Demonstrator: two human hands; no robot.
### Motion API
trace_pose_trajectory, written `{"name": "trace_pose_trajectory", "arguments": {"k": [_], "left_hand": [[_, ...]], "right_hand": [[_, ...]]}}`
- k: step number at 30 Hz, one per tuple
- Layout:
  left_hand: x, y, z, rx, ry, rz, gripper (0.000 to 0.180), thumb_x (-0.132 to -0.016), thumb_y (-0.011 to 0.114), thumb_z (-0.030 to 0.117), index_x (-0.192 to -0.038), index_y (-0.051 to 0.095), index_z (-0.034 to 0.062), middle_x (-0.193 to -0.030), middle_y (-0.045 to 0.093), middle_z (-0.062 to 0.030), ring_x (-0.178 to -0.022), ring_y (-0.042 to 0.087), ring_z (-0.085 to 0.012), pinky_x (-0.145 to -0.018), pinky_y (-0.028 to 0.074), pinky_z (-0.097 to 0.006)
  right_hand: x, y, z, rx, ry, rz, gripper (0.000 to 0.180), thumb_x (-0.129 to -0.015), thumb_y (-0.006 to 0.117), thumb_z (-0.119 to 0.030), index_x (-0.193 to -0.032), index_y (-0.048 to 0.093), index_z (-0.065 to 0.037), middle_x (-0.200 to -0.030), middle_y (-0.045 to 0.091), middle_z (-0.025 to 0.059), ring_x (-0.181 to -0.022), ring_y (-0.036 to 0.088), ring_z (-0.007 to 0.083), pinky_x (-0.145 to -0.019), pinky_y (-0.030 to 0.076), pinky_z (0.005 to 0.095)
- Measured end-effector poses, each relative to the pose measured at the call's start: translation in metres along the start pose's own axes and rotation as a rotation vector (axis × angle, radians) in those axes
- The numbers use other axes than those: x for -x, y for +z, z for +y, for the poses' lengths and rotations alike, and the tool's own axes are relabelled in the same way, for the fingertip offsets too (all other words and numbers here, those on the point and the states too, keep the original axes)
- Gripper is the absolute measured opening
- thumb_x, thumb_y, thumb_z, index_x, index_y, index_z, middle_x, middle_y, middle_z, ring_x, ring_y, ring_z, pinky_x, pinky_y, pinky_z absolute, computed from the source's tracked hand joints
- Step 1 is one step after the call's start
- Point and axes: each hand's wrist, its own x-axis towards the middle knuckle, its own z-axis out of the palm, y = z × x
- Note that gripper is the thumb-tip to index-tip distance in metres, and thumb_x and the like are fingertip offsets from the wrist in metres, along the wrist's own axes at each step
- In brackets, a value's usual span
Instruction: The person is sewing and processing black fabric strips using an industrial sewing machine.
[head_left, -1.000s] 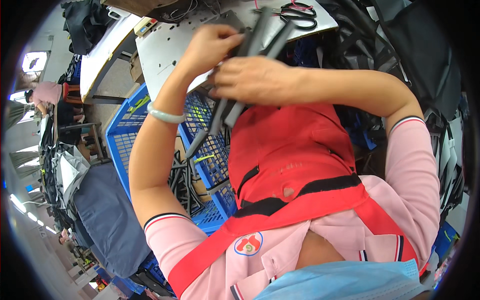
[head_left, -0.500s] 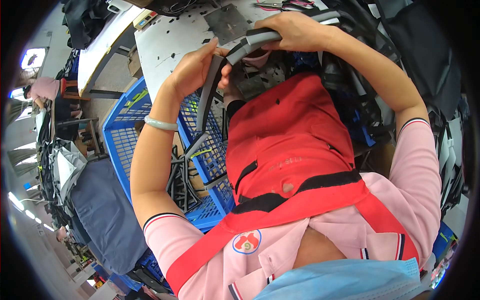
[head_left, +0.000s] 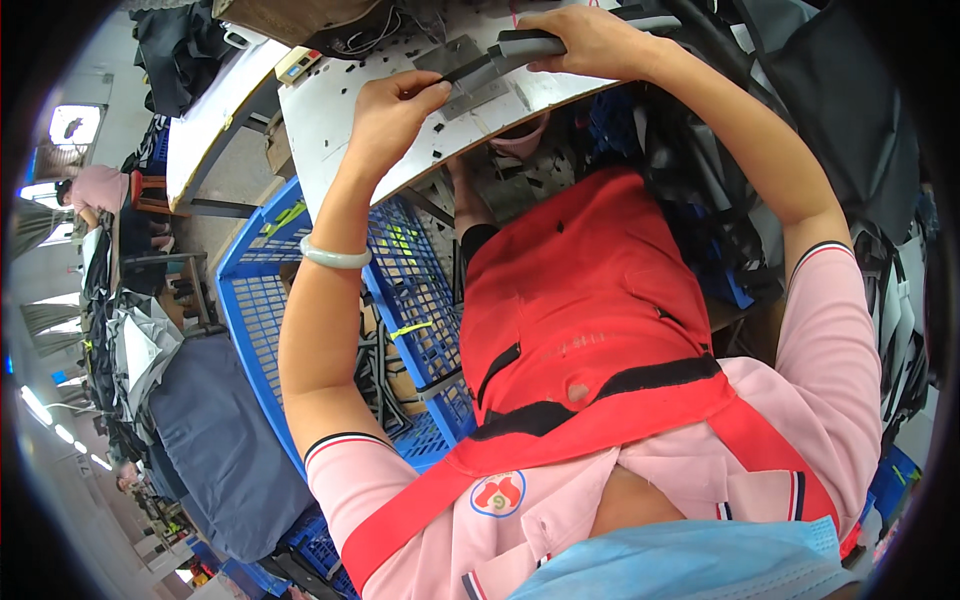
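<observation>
My right hand (head_left: 598,42) is wrapped round several grey-and-black strips (head_left: 530,46) over the far part of the white table (head_left: 345,125). From that bundle a narrow black end stretches left to my left hand (head_left: 393,115), which pinches it between thumb and forefinger. The strips pass just above a square grey metal plate (head_left: 482,95) on the table. Part of the bundle is hidden behind my right fingers, and its far end sticks out beyond that hand.
Below the table's left side stands a blue plastic crate (head_left: 262,330) with several dark strips inside. Small black scraps dot the tabletop. A pink bin (head_left: 520,142) sits under the table edge. Black sheet material (head_left: 840,110) hangs at the right. Another person (head_left: 98,190) works far left.
The grey strip that hung from my left hand toward the crate is gone from it. That hand now pinches the black end at the bundle. The view has shifted slightly.
</observation>
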Motion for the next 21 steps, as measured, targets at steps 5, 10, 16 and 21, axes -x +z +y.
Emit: {"name": "trace_pose_trajectory", "arguments": {"k": [5, 10, 16, 21], "left_hand": [[-0.029, 0.002, -0.013, 0.106, -0.050, 0.004, 0.031, -0.084, 0.073, 0.020, -0.102, 0.071, -0.0052, -0.071, 0.063, -0.0019, -0.056, 0.049, -0.0063, -0.050, 0.038, -0.022], [-0.040, 0.000, -0.012, 0.137, -0.048, 0.023, 0.031, -0.083, 0.073, 0.021, -0.101, 0.072, -0.0039, -0.069, 0.061, -0.0002, -0.055, 0.048, -0.0058, -0.048, 0.037, -0.022], [-0.045, -0.007, -0.024, 0.171, -0.080, 0.059, 0.029, -0.082, 0.072, 0.019, -0.096, 0.072, -0.0059, -0.068, 0.062, -0.0014, -0.053, 0.049, -0.0068, -0.048, 0.039, -0.023], [-0.051, -0.005, -0.021, 0.233, -0.056, 0.057, 0.022, -0.085, 0.069, 0.015, -0.095, 0.072, -0.0044, -0.074, 0.065, -0.0019, -0.063, 0.055, -0.0099, -0.057, 0.043, -0.025]], "right_hand": [[-0.014, 0.018, 0.027, 0.081, 0.137, 0.012, 0.054, -0.083, 0.072, -0.031, -0.127, 0.057, -0.003, -0.111, 0.065, 0.0198, -0.102, 0.063, 0.0351, -0.090, 0.050, 0.0402], [-0.022, 0.011, 0.027, 0.057, 0.221, -0.061, 0.056, -0.084, 0.071, -0.032, -0.129, 0.056, -0.002, -0.109, 0.066, 0.0206, -0.100, 0.064, 0.0363, -0.088, 0.050, 0.0403], [-0.032, 0.012, 0.035, -0.013, 0.114, 0.009, 0.045, -0.079, 0.073, -0.032, -0.112, 0.062, -0.004, -0.098, 0.066, 0.0217, -0.095, 0.063, 0.0393, -0.080, 0.050, 0.0443], [-0.028, 0.000, 0.032, -0.056, 0.194, -0.051, 0.050, -0.079, 0.071, -0.033, -0.123, 0.061, -0.009, -0.096, 0.068, 0.0221, -0.094, 0.065, 0.0376, -0.083, 0.051, 0.0436]]}}
